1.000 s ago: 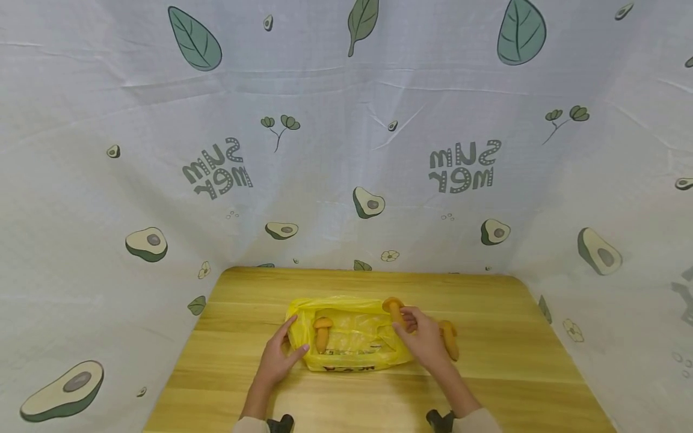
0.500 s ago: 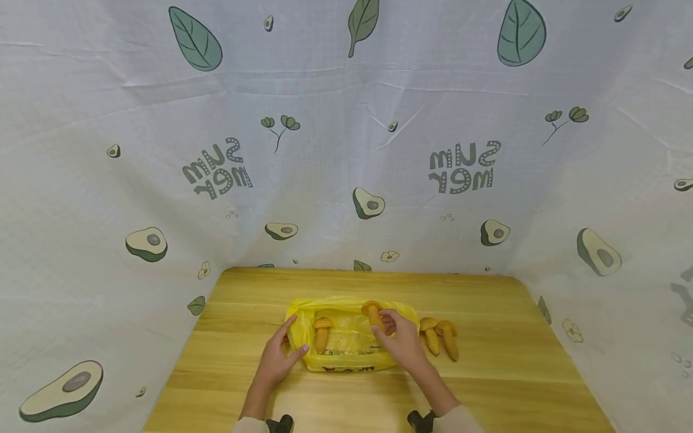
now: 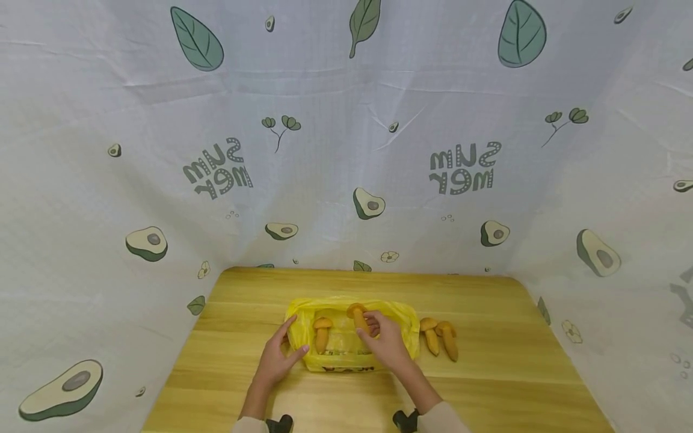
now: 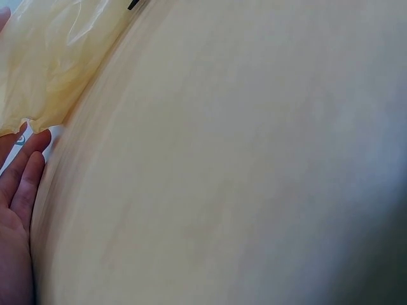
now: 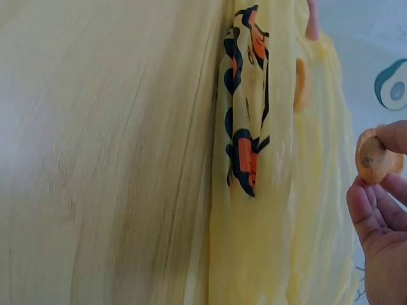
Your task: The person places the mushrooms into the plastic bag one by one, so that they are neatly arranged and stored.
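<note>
A yellow plastic bag (image 3: 349, 361) lies on the table with its mouth spread wide and faces up. My left hand (image 3: 278, 356) rests at the bag's left side, thumb and fingers spread along its edge. In the left wrist view, straight fingers (image 4: 28, 171) touch the yellow plastic. Over the bag's mouth, my right hand (image 3: 387, 343) pinches an orange-brown mushroom (image 3: 357, 314) by its stem, cap pointing away from me. The right wrist view shows this mushroom's stem end (image 5: 369, 159) between thumb and fingers. Another mushroom (image 3: 322, 334) lies inside the bag at the left.
Two more mushrooms lie side by side on the wooden table (image 3: 498, 337) to the right of the bag: one nearer the bag (image 3: 431, 337), the other mushroom (image 3: 449, 341) farther right. A white cloth (image 3: 314, 174) with avocado and leaf prints hangs behind and beside the table.
My right hand has carried the mushroom leftward, from the bag's right rim to over its mouth, uncovering a mushroom on the table. My left hand has stayed in place.
</note>
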